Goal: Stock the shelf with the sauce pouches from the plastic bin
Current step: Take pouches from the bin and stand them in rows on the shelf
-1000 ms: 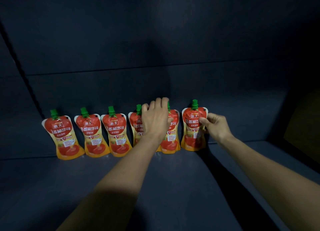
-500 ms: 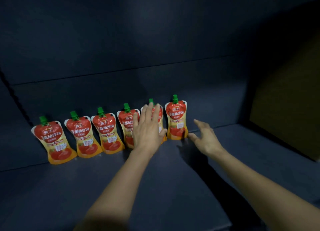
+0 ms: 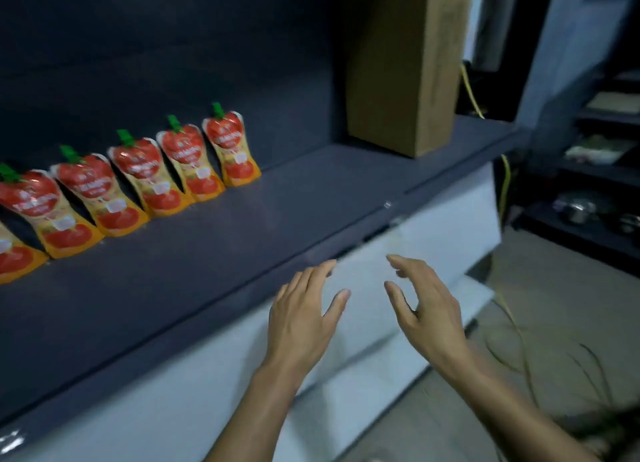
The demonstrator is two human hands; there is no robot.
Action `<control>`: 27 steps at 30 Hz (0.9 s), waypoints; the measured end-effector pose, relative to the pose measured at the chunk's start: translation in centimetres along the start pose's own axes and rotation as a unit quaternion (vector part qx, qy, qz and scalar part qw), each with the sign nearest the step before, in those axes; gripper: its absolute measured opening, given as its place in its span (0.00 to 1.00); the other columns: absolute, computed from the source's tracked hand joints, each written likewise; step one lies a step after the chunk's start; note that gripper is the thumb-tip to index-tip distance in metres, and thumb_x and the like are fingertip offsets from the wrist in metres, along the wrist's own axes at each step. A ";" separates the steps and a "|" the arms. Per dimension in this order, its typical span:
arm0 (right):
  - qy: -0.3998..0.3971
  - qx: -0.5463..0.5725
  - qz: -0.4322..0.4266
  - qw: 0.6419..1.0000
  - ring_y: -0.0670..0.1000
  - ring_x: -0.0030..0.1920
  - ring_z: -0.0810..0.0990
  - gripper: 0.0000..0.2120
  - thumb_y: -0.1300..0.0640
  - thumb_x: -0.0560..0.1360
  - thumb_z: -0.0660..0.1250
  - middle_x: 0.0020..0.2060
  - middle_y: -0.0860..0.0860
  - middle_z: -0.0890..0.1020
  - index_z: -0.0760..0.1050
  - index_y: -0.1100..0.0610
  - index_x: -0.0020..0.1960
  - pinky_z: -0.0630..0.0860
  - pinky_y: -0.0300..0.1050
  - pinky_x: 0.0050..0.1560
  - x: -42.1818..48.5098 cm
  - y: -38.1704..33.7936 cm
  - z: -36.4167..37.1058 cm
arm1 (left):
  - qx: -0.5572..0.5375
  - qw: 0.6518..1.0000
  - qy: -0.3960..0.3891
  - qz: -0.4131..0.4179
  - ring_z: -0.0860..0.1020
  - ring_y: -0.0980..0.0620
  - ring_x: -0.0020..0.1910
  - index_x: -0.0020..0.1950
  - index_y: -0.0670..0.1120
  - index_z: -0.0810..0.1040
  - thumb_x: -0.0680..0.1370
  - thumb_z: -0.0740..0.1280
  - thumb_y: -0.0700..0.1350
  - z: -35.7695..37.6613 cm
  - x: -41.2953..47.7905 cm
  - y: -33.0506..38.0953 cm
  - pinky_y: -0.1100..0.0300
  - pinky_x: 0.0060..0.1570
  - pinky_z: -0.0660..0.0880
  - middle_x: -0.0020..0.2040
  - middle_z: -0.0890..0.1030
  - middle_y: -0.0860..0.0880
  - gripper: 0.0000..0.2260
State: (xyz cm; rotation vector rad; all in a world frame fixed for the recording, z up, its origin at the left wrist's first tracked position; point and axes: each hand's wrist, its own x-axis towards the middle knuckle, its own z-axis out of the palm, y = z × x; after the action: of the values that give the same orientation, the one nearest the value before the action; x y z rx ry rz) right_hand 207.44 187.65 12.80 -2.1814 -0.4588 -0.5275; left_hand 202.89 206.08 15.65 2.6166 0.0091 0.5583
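Several red and orange sauce pouches with green caps stand in a row along the back of the dark grey shelf; the rightmost pouch ends the row and the leftmost is cut off by the frame edge. My left hand and my right hand hover side by side in front of the shelf's front edge, below its level. Both have relaxed, spread fingers and hold nothing. The plastic bin is not in view.
A tall brown cardboard box stands on the shelf's right end. Below the shelf is a white panel. A yellow cable hangs at the right, with dark shelving beyond and beige floor.
Both hands have let go of the pouches and pulled back off the shelf toward me. The view has swung right, so the pouch row now sits at the left.
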 end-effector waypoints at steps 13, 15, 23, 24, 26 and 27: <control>-0.054 -0.062 0.333 0.939 0.46 0.53 0.77 0.16 0.50 0.77 0.64 0.58 0.47 0.77 0.73 0.50 0.64 0.72 0.42 0.52 -20.6 17.4 -17.1 | -0.102 0.947 -0.299 0.067 0.76 0.59 0.56 0.69 0.55 0.70 0.79 0.63 0.57 17.3 -9.4 18.5 0.60 0.54 0.73 0.61 0.77 0.58 0.19; -0.053 -0.076 0.371 0.924 0.48 0.54 0.77 0.14 0.52 0.77 0.65 0.57 0.49 0.78 0.74 0.51 0.61 0.74 0.45 0.53 -23.6 20.9 -21.1 | -0.115 0.931 -0.340 0.069 0.77 0.58 0.55 0.69 0.54 0.70 0.79 0.63 0.57 20.9 -10.8 22.4 0.61 0.54 0.73 0.60 0.78 0.57 0.19; -0.037 -0.088 0.529 0.843 0.51 0.52 0.80 0.12 0.56 0.76 0.67 0.55 0.52 0.81 0.78 0.57 0.59 0.76 0.45 0.53 -34.0 35.5 -35.0 | -0.258 0.833 -0.487 -0.036 0.76 0.63 0.35 0.60 0.51 0.75 0.76 0.69 0.47 36.9 -17.6 37.9 0.65 0.43 0.73 0.42 0.78 0.56 0.12; -0.032 -0.079 0.546 0.834 0.52 0.52 0.80 0.12 0.58 0.76 0.67 0.55 0.53 0.81 0.78 0.59 0.59 0.76 0.46 0.53 -35.0 37.5 -35.9 | -0.267 0.822 -0.499 -0.057 0.76 0.61 0.38 0.61 0.49 0.75 0.77 0.69 0.45 39.1 -18.1 39.2 0.65 0.44 0.73 0.44 0.79 0.54 0.13; -0.035 -0.073 0.571 0.817 0.53 0.51 0.80 0.11 0.59 0.76 0.67 0.55 0.56 0.82 0.78 0.60 0.58 0.76 0.47 0.54 -36.5 41.2 -37.1 | -0.268 0.809 -0.513 -0.096 0.78 0.57 0.43 0.62 0.47 0.75 0.77 0.68 0.44 43.3 -18.5 41.2 0.65 0.46 0.74 0.48 0.80 0.50 0.14; -0.046 -0.074 0.573 0.815 0.52 0.50 0.80 0.11 0.59 0.76 0.66 0.55 0.56 0.82 0.77 0.59 0.58 0.76 0.46 0.53 -36.9 42.8 -37.4 | -0.263 0.809 -0.514 -0.113 0.79 0.54 0.47 0.63 0.47 0.75 0.78 0.68 0.44 45.2 -18.5 41.9 0.63 0.49 0.75 0.50 0.81 0.48 0.14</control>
State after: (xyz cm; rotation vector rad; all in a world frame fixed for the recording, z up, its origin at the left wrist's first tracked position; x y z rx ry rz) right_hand 189.22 127.35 -12.26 -2.1698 0.8806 0.2339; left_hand 199.81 147.01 -9.62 1.9985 -0.1511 -0.8611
